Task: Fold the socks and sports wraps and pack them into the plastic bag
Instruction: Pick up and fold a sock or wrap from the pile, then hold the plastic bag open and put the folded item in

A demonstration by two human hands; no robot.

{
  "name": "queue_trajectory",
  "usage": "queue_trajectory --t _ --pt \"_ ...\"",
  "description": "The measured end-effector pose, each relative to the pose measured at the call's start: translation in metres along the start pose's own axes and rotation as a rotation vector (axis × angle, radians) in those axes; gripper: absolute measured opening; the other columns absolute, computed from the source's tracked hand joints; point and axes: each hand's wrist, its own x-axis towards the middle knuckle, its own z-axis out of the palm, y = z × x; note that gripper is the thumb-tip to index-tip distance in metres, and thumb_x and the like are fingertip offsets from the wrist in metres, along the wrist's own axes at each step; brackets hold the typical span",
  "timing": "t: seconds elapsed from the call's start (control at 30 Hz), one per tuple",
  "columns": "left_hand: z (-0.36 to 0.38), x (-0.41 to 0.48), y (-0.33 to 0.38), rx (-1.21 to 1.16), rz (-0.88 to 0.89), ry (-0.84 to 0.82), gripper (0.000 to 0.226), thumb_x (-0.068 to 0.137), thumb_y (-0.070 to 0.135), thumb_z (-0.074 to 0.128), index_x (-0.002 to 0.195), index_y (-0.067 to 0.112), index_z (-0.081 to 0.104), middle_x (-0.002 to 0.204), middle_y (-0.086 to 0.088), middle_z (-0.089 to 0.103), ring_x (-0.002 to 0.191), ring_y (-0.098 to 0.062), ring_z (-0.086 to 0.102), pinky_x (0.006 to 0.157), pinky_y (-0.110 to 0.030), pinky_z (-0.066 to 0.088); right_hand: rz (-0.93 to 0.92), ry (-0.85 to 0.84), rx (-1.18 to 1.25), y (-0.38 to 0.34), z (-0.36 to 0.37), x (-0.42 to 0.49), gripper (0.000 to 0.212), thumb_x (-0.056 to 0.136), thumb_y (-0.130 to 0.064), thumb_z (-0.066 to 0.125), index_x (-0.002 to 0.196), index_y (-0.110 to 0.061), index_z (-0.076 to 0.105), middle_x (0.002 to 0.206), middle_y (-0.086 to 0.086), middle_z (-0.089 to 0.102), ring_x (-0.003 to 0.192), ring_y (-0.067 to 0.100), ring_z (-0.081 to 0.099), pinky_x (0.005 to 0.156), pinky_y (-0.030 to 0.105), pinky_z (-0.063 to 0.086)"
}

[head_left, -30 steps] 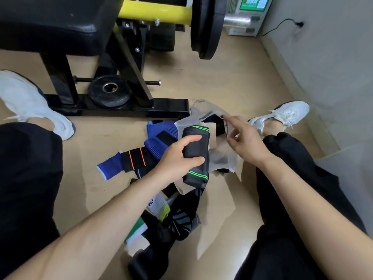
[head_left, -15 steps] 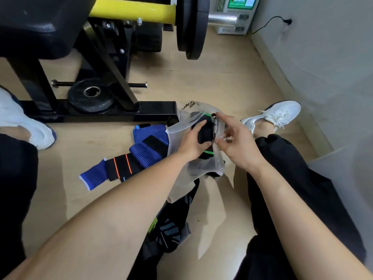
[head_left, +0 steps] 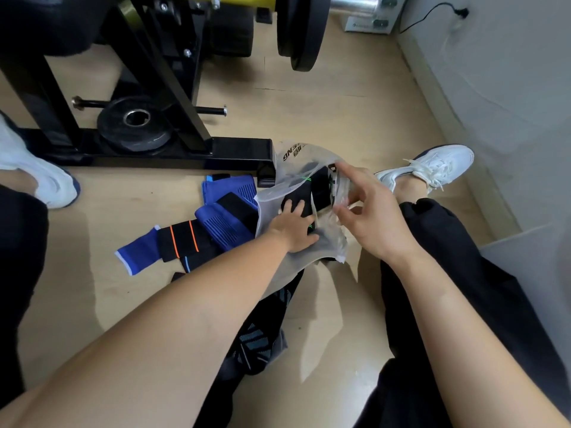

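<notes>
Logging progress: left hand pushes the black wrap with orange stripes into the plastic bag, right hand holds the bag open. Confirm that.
Wrong stripes: in the head view the wrap entering the plastic bag has green stripes. The orange-striped wrap lies on the floor. Left hand and right hand as stated.

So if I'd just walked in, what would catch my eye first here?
Probably the two bare arms meeting mid-frame: the left hand pushes a black wrap with green stripes into a frosted plastic bag, whose mouth the right hand holds open. Left of the bag, blue and black wraps sprawl on the wooden floor. Beyond them stands a black gym machine with weight plates.
</notes>
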Motion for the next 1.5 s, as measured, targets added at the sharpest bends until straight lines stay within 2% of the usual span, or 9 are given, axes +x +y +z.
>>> queue_trajectory --t 0.2,0.5,0.63,0.73,0.83,0.93,1.07,1.33,1.5 --pt "0.007 0.034 -0.010 -0.181 -0.048 -0.030 0.091 0.082 0.081 0.018 0.161 0.036 0.010 0.169 -0.015 -0.003 0.154 -0.041 -0.013 0.124 -0.057 0.003 -0.048 -0.030 -0.048 -0.005 0.005 -0.004 0.071 0.087 0.008 0.062 0.148 -0.022 0.044 0.122 -0.010 0.051 0.077 0.013 0.056 0.071 0.014 0.050" --pt "0.003 -0.038 0.003 -0.427 -0.003 0.118 0.062 0.100 0.051 0.040 0.155 0.023 0.036 0.164 -0.011 0.028 0.154 -0.029 0.017 0.123 -0.048 0.022 -0.069 -0.101 -0.141 0.001 0.017 -0.008 0.073 0.080 0.009 0.068 0.144 -0.021 0.050 0.114 0.004 0.055 0.078 0.006 0.055 0.073 0.016 0.047" --pt "0.013 -0.124 -0.008 -0.506 0.171 0.444 0.033 0.098 0.029 0.059 0.128 0.017 0.065 0.128 0.001 0.064 0.119 -0.017 0.058 0.101 -0.033 0.048 -0.130 -0.034 -0.201 -0.003 0.021 -0.016 0.058 0.080 0.006 0.071 0.132 -0.016 0.061 0.122 0.001 0.055 0.097 0.012 0.056 0.084 0.028 0.050" --pt "0.027 -0.177 -0.037 -0.364 0.255 0.615 0.011 0.090 0.023 0.060 0.097 0.018 0.068 0.093 0.010 0.063 0.089 -0.015 0.059 0.076 -0.037 0.054 -0.179 0.053 -0.283 -0.009 0.024 -0.028 0.046 0.078 0.000 0.073 0.121 -0.015 0.068 0.108 0.004 0.056 0.094 0.020 0.057 0.081 0.030 0.049" --pt "0.048 -0.210 -0.071 -0.262 0.196 0.455 0.024 0.085 0.041 0.058 0.099 0.025 0.067 0.093 0.013 0.060 0.091 -0.015 0.058 0.074 -0.039 0.055 -0.165 0.020 -0.243 -0.017 0.036 -0.049 0.032 0.081 -0.005 0.073 0.111 -0.014 0.072 0.089 0.001 0.057 0.074 0.013 0.053 0.070 0.023 0.046" --pt "0.067 -0.226 -0.079 -0.140 0.159 0.160 0.058 0.081 0.063 0.055 0.129 0.031 0.063 0.122 0.008 0.058 0.110 -0.020 0.054 0.090 -0.041 0.051 -0.104 -0.179 -0.252 -0.015 0.060 -0.073 0.026 0.082 -0.011 0.074 0.108 -0.018 0.072 0.079 -0.009 0.059 0.065 0.010 0.055 0.066 0.018 0.043" --pt "0.091 -0.221 -0.074 -0.044 0.015 -0.009 0.069 0.089 0.038 0.069 0.151 0.033 0.040 0.141 0.000 0.044 0.125 -0.025 0.040 0.094 -0.043 0.051 0.019 -0.516 -0.291 0.002 0.091 -0.093 0.026 0.084 -0.021 0.075 0.109 -0.023 0.071 0.079 -0.012 0.064 0.062 0.003 0.053 0.067 0.022 0.045" --pt "0.084 -0.217 -0.089 -0.134 -0.008 0.054 0.012 0.092 0.032 0.070 0.099 0.022 0.071 0.096 0.005 0.068 0.103 -0.016 0.053 0.082 -0.033 0.047 0.255 -0.742 -0.157 0.017 0.128 -0.114 0.040 0.083 -0.024 0.078 0.121 -0.021 0.066 0.099 -0.002 0.067 0.084 0.012 0.063 0.082 0.021 0.052" --pt "0.041 -0.231 -0.093 -0.685 -0.004 0.019 0.009 0.090 0.024 0.076 0.087 0.024 0.067 0.085 0.009 0.068 0.075 0.003 0.060 0.075 -0.020 0.050 0.357 -0.693 0.068 0.012 0.146 -0.117 0.058 0.077 -0.030 0.085 0.129 -0.023 0.060 0.116 -0.009 0.062 0.110 0.011 0.058 0.097 0.026 0.047"
